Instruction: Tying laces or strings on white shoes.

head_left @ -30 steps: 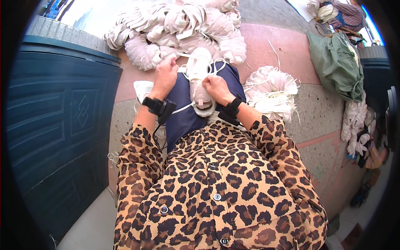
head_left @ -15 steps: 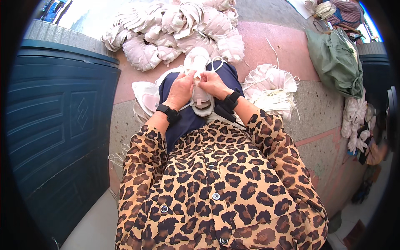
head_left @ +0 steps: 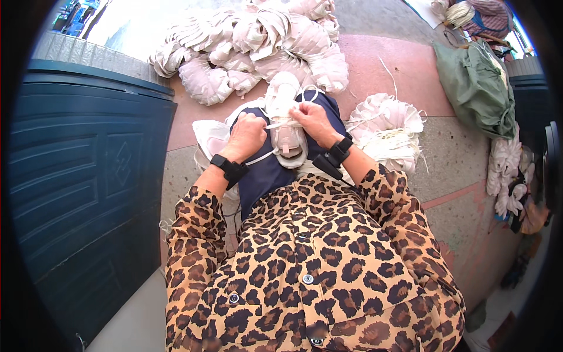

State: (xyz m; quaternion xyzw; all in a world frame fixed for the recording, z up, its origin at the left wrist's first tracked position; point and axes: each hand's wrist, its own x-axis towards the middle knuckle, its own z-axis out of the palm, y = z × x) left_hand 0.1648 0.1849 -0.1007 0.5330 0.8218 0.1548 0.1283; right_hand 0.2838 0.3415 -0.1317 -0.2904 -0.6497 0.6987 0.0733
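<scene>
Left hand point(head_left: 247, 136) was kinda balled up and right hand point(head_left: 314, 120) angled inward, white lace point(head_left: 278, 124) pinched in both over the shoe point(head_left: 287, 139).

A pale shoe point(head_left: 287, 138), its upper matt and either cloth or synthetic, I cannot tell which from here, carries a soft, cloth-like lace point(head_left: 278, 124) above navy trousers point(head_left: 257, 180) of matt fabric. Smooth, thin-looking cloth makes up the leopard-print shirt point(head_left: 334, 258), set with glossy buttons point(head_left: 308, 279). The dark blue door point(head_left: 88, 164) shows a faintly shiny finish, the green bundle point(head_left: 474, 88) is dull, creased cloth, and the speckled floor point(head_left: 451, 149) looks hard, matt and stone-like.
</scene>
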